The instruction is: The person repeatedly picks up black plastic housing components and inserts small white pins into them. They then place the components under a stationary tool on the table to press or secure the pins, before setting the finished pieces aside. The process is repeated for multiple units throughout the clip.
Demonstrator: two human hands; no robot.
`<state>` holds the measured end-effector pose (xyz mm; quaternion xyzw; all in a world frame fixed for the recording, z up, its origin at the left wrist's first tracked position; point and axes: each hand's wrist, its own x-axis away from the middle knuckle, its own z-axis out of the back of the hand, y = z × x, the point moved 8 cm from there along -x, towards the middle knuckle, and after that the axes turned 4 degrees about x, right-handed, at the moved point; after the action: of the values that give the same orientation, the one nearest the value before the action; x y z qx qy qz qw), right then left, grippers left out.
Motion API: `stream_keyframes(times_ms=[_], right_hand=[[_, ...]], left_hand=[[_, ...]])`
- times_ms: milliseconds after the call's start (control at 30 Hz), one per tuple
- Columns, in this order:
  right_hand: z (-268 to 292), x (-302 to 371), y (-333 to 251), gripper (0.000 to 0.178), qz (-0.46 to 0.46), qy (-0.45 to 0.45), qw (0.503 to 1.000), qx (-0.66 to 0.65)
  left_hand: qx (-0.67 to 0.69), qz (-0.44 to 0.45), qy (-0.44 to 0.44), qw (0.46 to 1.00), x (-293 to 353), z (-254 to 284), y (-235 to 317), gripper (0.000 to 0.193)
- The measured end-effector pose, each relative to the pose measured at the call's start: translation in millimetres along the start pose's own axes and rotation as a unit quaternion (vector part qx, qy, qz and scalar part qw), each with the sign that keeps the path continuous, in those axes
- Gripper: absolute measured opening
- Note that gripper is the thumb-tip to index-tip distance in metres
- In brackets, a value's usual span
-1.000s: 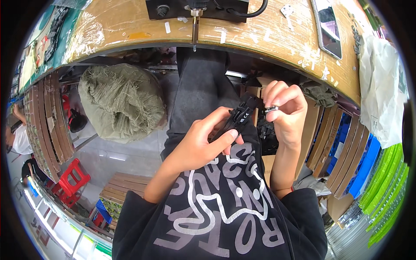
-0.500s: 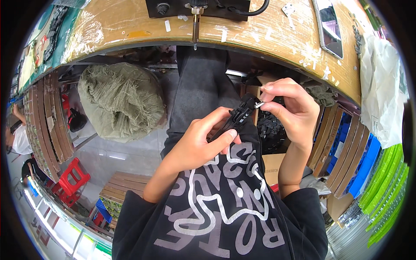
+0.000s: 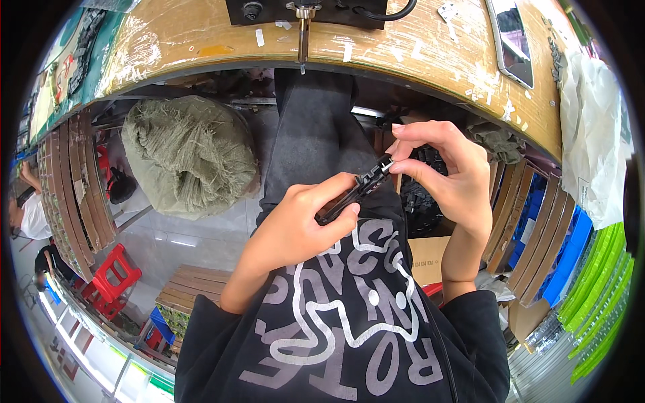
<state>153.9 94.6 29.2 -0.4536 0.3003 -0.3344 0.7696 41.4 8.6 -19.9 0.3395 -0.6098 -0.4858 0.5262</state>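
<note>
My left hand point(image 3: 299, 218) grips a slim black plastic part point(image 3: 359, 190) above my lap, its fingers and thumb on either side. The part slants up to the right, and an edge with notches and ridges shows. At its upper end is a small silvery metal pin point(image 3: 390, 165), pinched by the fingertips of my right hand point(image 3: 453, 174). The fingertips partly cover the pin, so how deep it sits in the part cannot be seen. Behind my right hand, more black parts point(image 3: 420, 201) lie heaped in a container.
A wooden workbench point(image 3: 201, 47) curves across the top, with a dark machine and its downward metal tip point(image 3: 304, 43) above the edge. A phone-like device point(image 3: 512, 47) lies on it. A bulky olive sack point(image 3: 188, 158), red stool point(image 3: 115, 281) and stacked trays point(image 3: 531, 235) surround my legs.
The black part has turned in my left hand, from its printed face to its notched edge. My right fingertips have moved slightly left and down, bringing the pin against the part's end.
</note>
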Motion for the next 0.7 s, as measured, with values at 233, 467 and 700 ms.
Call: stream_keyframes(times_ms=[233, 467, 700], right_hand=[[-3, 4, -1, 0.029, -0.009, 0.015, 0.998, 0.061], [-10, 2, -6, 0.017, 0.051, -0.053, 0.995, 0.060], [-23, -5, -5, 0.015, 0.133, -0.071, 0.985, -0.078]], left_hand=[[-0.146, -0.090, 0.063, 0.983, 4, 5, 18, 0.018], [-0.018, -0.058, -0.082, 0.995, -1, 3, 2, 0.030], [0.405, 0.071, -0.149, 0.900, -16, 9, -32, 0.037]])
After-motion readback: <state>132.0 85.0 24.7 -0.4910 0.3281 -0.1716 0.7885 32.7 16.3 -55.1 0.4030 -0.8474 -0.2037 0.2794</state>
